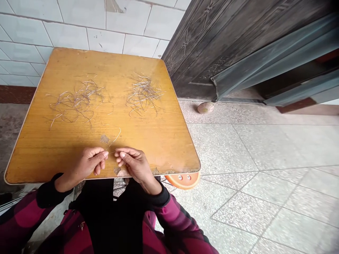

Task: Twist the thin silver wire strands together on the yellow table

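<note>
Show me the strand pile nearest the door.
The smaller pile, closest to the door; the wider pile lies farther off.

Tiled wall (79,24), terrazzo floor (238,197), dark door (212,46)

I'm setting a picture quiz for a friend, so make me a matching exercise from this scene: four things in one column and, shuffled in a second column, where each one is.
Things:
1. left hand
2. smaller tangle of thin strands
3. small worn ball
4. orange round plastic piece

Places:
A. On the floor tiles near the foot of the dark door
B. Under the near edge of the wooden table
C. Beside the right hand, at that near edge
D. On the table, toward the far right

Pairs: 1-C, 2-D, 3-A, 4-B
</note>
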